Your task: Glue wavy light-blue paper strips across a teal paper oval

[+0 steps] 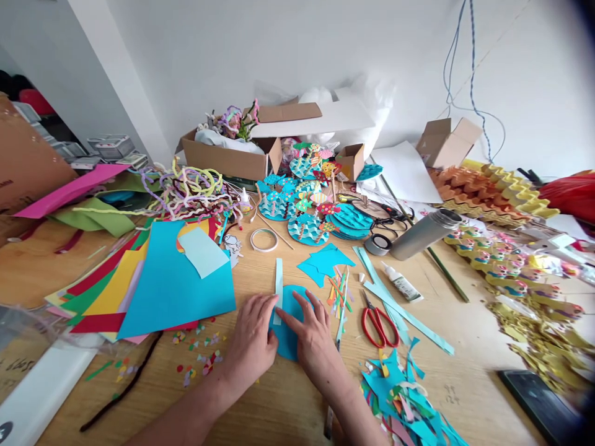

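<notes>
A blue paper oval (289,344) lies flat on the table between my hands. Across its left side runs a narrow pale-blue paper strip (279,279), its far end sticking out past the oval. My left hand (253,337) is at the strip's left edge, fingers pressed together and closed on it, the fingertips partly hidden. Over the oval's right side, my right hand (316,337) has its fingers spread, with the index fingertip touching the strip. To the right lie red-handled scissors (380,325), a white glue bottle (402,282) and longer pale-blue strips (409,316).
Coloured paper sheets (186,303) are stacked at left. Behind stand finished paper ocean pieces (309,229), a tape roll (264,240) and a cardboard box (227,158). A metal flask (425,235) lies at right, above blue scraps (409,402) and a phone (534,402).
</notes>
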`<state>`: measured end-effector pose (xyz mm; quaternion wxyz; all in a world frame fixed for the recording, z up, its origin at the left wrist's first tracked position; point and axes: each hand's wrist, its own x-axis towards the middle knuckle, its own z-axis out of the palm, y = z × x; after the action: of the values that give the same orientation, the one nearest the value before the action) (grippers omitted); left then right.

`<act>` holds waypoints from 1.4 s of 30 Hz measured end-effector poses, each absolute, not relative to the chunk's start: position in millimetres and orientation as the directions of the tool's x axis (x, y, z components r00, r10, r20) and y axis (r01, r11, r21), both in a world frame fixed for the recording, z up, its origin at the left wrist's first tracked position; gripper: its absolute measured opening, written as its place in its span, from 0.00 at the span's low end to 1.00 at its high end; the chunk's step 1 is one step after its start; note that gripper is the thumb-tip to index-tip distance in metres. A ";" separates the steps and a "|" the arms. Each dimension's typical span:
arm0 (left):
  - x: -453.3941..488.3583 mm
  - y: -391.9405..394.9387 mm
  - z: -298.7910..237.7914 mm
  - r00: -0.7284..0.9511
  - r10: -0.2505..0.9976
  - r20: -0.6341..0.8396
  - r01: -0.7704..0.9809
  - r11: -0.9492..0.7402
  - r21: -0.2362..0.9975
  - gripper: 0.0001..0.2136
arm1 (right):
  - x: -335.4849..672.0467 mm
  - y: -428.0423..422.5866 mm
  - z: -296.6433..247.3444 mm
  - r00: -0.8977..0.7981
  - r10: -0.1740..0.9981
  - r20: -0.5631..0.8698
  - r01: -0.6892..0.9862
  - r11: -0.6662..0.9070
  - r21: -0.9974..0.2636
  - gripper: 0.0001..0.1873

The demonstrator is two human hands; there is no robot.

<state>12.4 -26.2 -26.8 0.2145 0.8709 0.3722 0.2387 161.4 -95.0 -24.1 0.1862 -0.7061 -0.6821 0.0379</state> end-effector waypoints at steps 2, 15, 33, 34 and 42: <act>12.5 -26.7 -27.5 0.620 0.741 0.260 0.541 -0.643 0.541 0.33 | 162.7 -95.5 -23.5 0.070 0.976 0.207 0.952 -0.004 -0.307 0.25; 11.2 -26.6 -28.8 0.667 0.700 0.256 0.531 -0.688 0.495 0.32 | 170.7 -99.3 -25.6 0.095 0.983 0.155 0.961 -0.050 -0.273 0.30; 7.6 -23.4 -27.8 0.775 0.547 0.315 0.407 -0.814 0.413 0.23 | 223.1 -122.4 4.0 0.252 0.904 0.347 0.934 -0.132 -0.333 0.23; 7.1 -21.9 -31.7 0.770 0.538 0.342 0.396 -0.824 0.405 0.23 | 237.7 -128.9 6.4 0.290 0.897 0.335 0.932 -0.185 -0.312 0.21; 6.4 -14.6 -49.4 0.759 0.481 0.439 0.347 -0.869 0.352 0.21 | 363.4 -189.4 -6.7 0.716 0.693 0.083 0.695 -0.719 0.005 0.17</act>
<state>6.4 -14.6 -49.4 0.1258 0.9294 0.2225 0.2663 363.4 -189.4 -6.7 0.0132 -0.9263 -0.3744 -0.0397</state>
